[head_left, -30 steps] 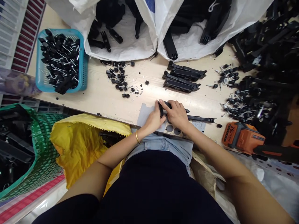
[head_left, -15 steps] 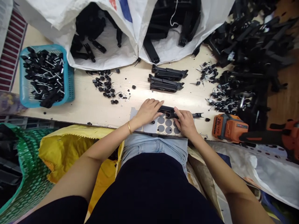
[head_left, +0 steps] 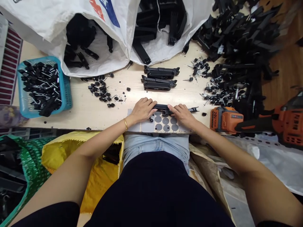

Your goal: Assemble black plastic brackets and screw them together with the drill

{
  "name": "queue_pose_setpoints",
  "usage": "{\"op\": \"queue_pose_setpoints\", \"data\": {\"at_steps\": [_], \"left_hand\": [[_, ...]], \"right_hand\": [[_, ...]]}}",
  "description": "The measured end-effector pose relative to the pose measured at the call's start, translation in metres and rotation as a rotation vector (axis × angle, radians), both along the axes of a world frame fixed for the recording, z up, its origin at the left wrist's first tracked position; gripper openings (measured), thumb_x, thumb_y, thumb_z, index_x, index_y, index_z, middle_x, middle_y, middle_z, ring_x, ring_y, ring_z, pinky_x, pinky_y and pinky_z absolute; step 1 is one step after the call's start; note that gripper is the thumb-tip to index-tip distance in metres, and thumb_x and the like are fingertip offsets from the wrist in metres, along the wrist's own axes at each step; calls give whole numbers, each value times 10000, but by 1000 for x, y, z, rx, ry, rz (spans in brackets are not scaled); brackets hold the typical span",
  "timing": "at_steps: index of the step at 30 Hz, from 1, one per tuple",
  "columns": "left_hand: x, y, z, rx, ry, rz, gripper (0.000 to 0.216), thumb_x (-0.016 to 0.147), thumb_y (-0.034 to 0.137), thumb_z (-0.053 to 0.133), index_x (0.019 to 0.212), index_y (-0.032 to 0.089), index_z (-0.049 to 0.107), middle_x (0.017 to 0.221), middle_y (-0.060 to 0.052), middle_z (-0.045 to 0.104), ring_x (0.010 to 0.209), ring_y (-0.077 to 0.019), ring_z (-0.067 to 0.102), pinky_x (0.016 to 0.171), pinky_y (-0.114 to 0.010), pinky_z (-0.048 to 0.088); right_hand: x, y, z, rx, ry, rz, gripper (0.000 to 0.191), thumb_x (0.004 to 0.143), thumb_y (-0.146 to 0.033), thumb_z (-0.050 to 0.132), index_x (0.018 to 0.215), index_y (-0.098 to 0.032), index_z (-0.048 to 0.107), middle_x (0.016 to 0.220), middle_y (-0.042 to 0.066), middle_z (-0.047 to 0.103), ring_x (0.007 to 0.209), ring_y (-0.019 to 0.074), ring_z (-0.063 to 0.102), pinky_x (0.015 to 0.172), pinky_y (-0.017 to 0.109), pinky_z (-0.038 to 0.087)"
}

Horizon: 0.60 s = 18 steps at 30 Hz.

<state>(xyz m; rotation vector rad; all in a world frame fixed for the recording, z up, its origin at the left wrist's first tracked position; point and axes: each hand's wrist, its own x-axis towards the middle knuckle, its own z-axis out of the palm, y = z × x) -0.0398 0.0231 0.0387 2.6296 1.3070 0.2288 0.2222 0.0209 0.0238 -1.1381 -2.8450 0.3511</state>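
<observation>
A long black hinged plastic bracket (head_left: 162,107) lies crosswise at the table's front edge, over a sheet with grey round stickers (head_left: 166,121). My left hand (head_left: 143,109) is closed around its left end, hiding that tip. Toward the other end, my right hand (head_left: 182,114) grips it with thumb and fingers, and a forked tip sticks out to the right. A small black knob (head_left: 151,120) rests beside my left thumb. Two similar folded brackets, an upper one (head_left: 162,72) and a lower one (head_left: 158,83), lie side by side beyond my hands.
Black-headed screws fill a blue basket (head_left: 68,94) at left; loose ones lie in a left pile (head_left: 99,88) and a right pile (head_left: 200,66). White sacks (head_left: 94,71) of black parts stand behind. An orange cordless tool (head_left: 227,119) lies right, below heaped black parts (head_left: 243,37).
The view has shifted a little to the right. Both hands keep hold of the bracket, whose sections look closer to one line; the right hand's fingers now lie more along it.
</observation>
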Motion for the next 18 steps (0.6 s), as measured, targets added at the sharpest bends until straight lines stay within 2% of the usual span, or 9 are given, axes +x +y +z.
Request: {"op": "queue_pose_setpoints", "data": {"at_steps": [2, 4, 7, 9, 10, 12, 14, 16, 18], "left_hand": [[-6, 8, 10, -38, -9, -61, 658, 942, 607, 270, 1223, 88, 562, 1085, -174, 624, 959, -288, 546, 884, -419, 383], [-10, 14, 25, -177, -31, -134, 724, 894, 690, 310, 1170, 85, 597, 1021, -170, 654, 900, -278, 578, 924, -445, 377], [-8, 12, 47, -625, -171, -206, 675, 875, 718, 328, 935, 141, 673, 796, -91, 676, 725, -207, 593, 844, -390, 434], [-2, 1, 57, -997, -385, -155, 688, 850, 753, 333, 806, 150, 661, 695, -64, 653, 622, -165, 575, 698, -318, 462], [2, -8, 59, -1158, -529, -91, 703, 830, 777, 338, 773, 147, 646, 663, -56, 637, 572, -146, 558, 624, -289, 458], [13, -28, 59, -1382, -831, 77, 746, 790, 827, 318, 736, 141, 606, 613, -40, 594, 485, -111, 509, 508, -253, 428], [27, -48, 56, -1462, -1074, 227, 802, 741, 882, 266, 742, 143, 579, 609, -28, 570, 452, -93, 483, 449, -232, 410], [42, -64, 53, -1443, -1196, 340, 854, 710, 912, 202, 736, 142, 570, 589, -27, 559, 438, -91, 482, 417, -220, 400], [57, -75, 52, -1366, -1242, 449, 861, 724, 902, 161, 703, 142, 566, 549, -26, 548, 425, -92, 482, 401, -212, 392]], "right_hand": [[4, 9, 8, -72, 41, 12, 524, 947, -216, 382, 1464, -149, 322, 980, 125, 601, 896, 251, 476, 779, 357, 342], [5, 13, 21, -115, 80, 35, 525, 948, -234, 403, 1463, -168, 322, 968, 112, 617, 877, 236, 499, 789, 351, 335], [2, 8, 52, -83, 97, 173, 486, 954, -210, 403, 1439, -213, 373, 907, 76, 635, 845, 205, 524, 837, 366, 320], [-2, 0, 75, -35, 138, 241, 441, 960, -199, 399, 1398, -241, 434, 917, 63, 644, 867, 189, 540, 883, 382, 320], [-5, -5, 85, -7, 192, 221, 409, 960, -216, 412, 1364, -253, 472, 955, 64, 648, 902, 187, 549, 910, 392, 324], [-13, -15, 100, 68, 388, -5, 344, 951, -294, 461, 1285, -255, 536, 1065, 81, 636, 1010, 206, 551, 956, 419, 340], [-26, -25, 106, 78, 690, -385, 349, 929, -410, 496, 1224, -235, 561, 1132, 100, 613, 1082, 227, 542, 954, 426, 391], [-44, -33, 104, -134, 984, -685, 413, 906, -535, 477, 1123, -202, 589, 1060, 97, 632, 1000, 216, 587, 850, 383, 479], [-65, -38, 98, -484, 1164, -840, 487, 867, -641, 458, 928, -181, 606, 873, 67, 657, 778, 175, 621, 674, 314, 514]]}}
